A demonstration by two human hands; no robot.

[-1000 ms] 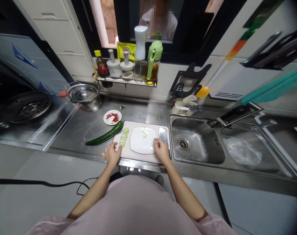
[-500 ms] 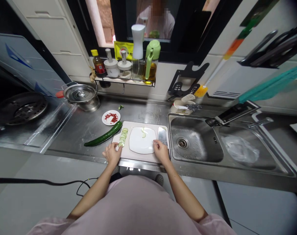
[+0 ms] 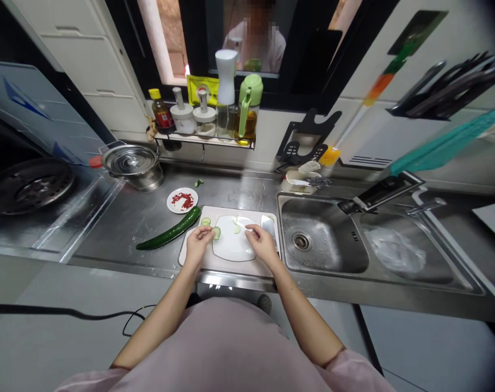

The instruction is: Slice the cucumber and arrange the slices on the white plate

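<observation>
A pale green cucumber slice (image 3: 216,233) is pinched between the fingertips of my left hand (image 3: 198,243), over the left edge of the white plate (image 3: 230,250). More cucumber slices (image 3: 205,221) lie on the cutting board (image 3: 227,268) behind that hand, partly hidden by it. Thin curved slices (image 3: 236,224) rest near the plate's far side. My right hand (image 3: 260,240) hovers over the plate's right part, thumb and fingers pressed together; I cannot make out anything in them. A cleaver blade (image 3: 268,224) lies at the board's right, its lower part hidden by that hand.
Left of the board lies a long whole cucumber (image 3: 169,231), with a small dish (image 3: 171,202) of chopped red pieces behind it. A lidded steel pot (image 3: 139,169) stands farther left. At right is the double sink (image 3: 325,234). A condiment rack (image 3: 202,140) hangs above the counter.
My left hand has moved up and right from the row of slices, lifting one slice to the plate. My right hand has left the plate's right rim and moved inward over it.
</observation>
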